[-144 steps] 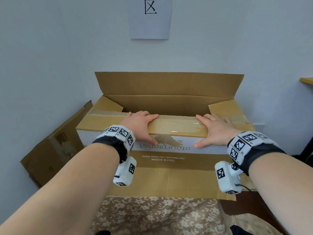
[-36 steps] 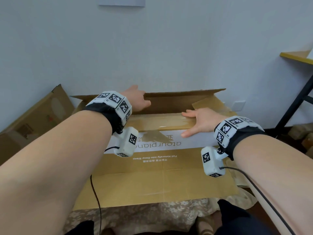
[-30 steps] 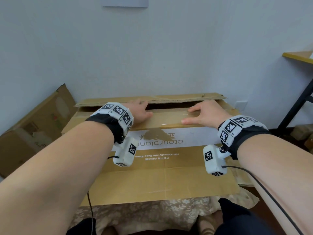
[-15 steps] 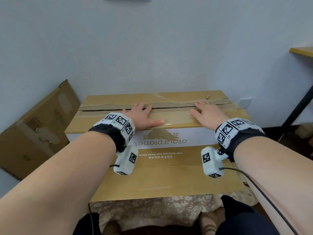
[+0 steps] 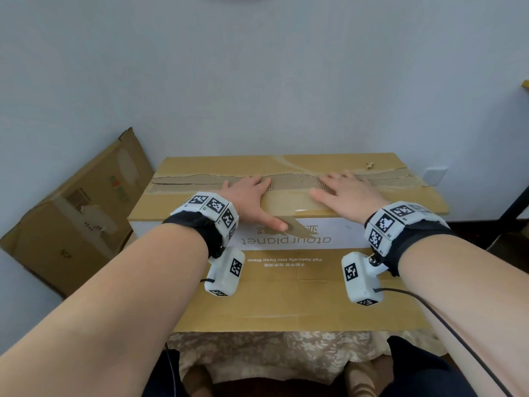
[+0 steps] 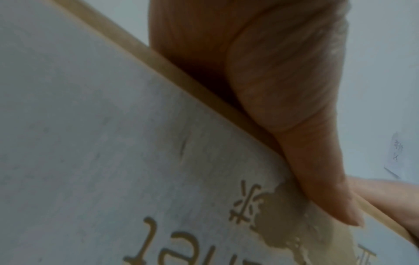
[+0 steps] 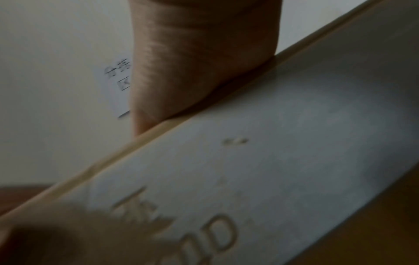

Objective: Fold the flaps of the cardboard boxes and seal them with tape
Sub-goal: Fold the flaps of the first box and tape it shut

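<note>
Both hands are lying flat on top of the cardboard box (image 5: 286,253) — the left hand (image 5: 252,200) and the right hand (image 5: 347,196) are pressing with straight, relaxed fingers, gripping nothing. A moment ago the far flap (image 5: 257,164) was standing upright against the wall; now it is lying level, meeting the near flap (image 5: 294,200) along a torn, ragged seam (image 5: 289,181) that is running between my fingertips. I am reading this as the folding step being finished for this box, which is sitting on a floral cloth (image 5: 257,348) in front of me, with the sealing not yet begun — no tape roll is showing in any view.

From the head view I am seeing the whole top, a second cardboard box (image 5: 77,216) leaning at the left by the wall, and the seam. From the wrist cameras I am seeing what the head view is hiding: from below, the left thumb (image 6: 317,179) is hanging over the box's front edge, touching the white printed panel (image 6: 113,143), and the heel of the right hand (image 7: 199,62) is bearing on that same edge.
</note>
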### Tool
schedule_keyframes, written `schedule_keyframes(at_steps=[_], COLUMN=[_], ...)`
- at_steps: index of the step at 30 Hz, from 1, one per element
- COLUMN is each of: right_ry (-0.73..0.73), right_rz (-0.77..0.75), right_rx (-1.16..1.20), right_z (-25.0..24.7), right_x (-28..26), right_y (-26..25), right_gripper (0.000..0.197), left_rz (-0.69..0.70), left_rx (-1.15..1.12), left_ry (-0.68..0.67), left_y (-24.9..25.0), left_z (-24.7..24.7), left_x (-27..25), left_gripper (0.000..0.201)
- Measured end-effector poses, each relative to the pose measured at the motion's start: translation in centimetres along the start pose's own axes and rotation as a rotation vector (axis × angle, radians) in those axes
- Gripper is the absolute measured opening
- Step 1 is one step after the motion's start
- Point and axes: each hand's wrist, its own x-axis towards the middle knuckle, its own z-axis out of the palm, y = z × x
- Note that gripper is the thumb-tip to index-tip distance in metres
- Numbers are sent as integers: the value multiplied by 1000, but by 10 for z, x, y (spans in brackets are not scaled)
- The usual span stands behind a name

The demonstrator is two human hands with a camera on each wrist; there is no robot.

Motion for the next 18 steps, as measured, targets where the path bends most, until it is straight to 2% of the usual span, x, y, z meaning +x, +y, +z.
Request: schedule_keyframes(at_steps=[4,7,10,14,16,18], right_ry=[-138,-168,-174,-166,-173,-182], right_rz=[-122,-138,-141,-126,-141,-160], right_rx=[26,37,45,95,105,115], right_z=[-1,-3,-3,-3,-3,-3], right_x=[3,6,7,8,11,14], right_y=[-35,-35,-34,-41,-51,-62], right_gripper=[112,120,121,125,126,128], left_rz=[21,11,-174,-423,-475,-468], left_rx=[0,-43,-72,-85,-160,-214], left_ry=[14,11,53,131,170,241], left_y=[-7,-27,-65,-109,-124,-133], left_z=[1,-1,-2,3,7,12], left_x=[-3,-12,-22,-33,-35,-33], left_gripper=[127,125,108,72,64,57])
